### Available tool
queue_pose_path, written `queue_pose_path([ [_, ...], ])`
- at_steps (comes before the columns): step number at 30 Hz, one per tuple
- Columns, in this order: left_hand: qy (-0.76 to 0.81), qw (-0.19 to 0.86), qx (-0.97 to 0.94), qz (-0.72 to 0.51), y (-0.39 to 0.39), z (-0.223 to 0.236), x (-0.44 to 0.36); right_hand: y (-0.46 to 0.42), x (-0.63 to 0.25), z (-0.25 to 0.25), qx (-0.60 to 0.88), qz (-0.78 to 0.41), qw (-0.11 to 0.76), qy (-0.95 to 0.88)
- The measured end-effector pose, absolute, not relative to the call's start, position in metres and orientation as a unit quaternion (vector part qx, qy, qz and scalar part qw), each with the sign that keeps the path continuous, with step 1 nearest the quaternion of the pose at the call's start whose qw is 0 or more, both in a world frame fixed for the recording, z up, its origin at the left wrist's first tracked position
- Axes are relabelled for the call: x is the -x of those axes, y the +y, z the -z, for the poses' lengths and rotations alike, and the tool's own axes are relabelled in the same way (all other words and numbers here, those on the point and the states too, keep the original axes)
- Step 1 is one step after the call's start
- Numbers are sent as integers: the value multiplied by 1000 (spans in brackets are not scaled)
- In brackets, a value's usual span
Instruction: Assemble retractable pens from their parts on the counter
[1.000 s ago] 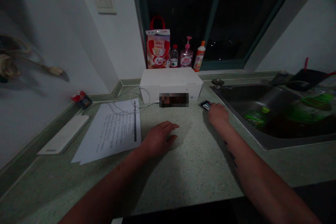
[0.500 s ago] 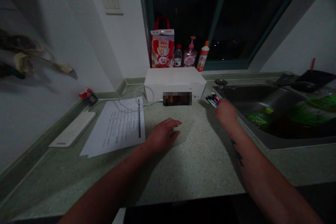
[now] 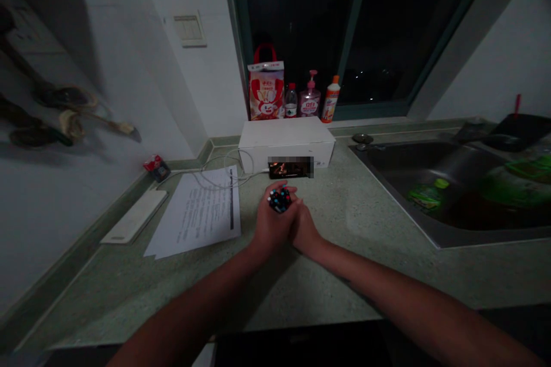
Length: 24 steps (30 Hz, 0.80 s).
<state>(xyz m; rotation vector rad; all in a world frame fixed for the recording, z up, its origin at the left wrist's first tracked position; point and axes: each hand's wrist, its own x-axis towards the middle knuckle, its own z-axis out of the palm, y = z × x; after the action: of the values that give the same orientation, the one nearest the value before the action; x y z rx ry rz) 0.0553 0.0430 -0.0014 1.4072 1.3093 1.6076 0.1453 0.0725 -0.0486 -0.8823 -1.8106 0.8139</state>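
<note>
Both my hands meet over the middle of the green speckled counter (image 3: 344, 264). My left hand (image 3: 269, 228) and my right hand (image 3: 305, 230) are wrapped together round a bundle of coloured pens (image 3: 279, 199), which stands upright with its tips showing above my fingers. Just beyond the bundle a phone (image 3: 289, 168) leans against a white box (image 3: 286, 136), its screen lit. A printed sheet of paper (image 3: 202, 209) lies to the left of my left hand.
A steel sink (image 3: 434, 183) with green items in it fills the right side. A red bag (image 3: 266, 90) and three bottles (image 3: 310, 100) stand on the window ledge. A white cable (image 3: 215, 167), a white power strip (image 3: 134, 225) and a small red pack (image 3: 156, 165) lie at the left wall.
My right hand lifted the pens from beside the sink and carried them left to the middle. My left hand rose from the counter and closed round them too.
</note>
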Motion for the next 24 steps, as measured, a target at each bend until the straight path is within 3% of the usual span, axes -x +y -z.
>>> queue_pose_path([
  [6, 533, 260, -519, -615, 58, 7, -60, 80, -142, 55, 318, -390, 528, -684],
  [16, 559, 157, -493, -648, 55, 12, -40, 66, -142, 63, 224, -478, 523, -670],
  [24, 559, 257, -505, -605, 57, 39, -42, 66, -153, 57, 320, -445, 521, -654],
])
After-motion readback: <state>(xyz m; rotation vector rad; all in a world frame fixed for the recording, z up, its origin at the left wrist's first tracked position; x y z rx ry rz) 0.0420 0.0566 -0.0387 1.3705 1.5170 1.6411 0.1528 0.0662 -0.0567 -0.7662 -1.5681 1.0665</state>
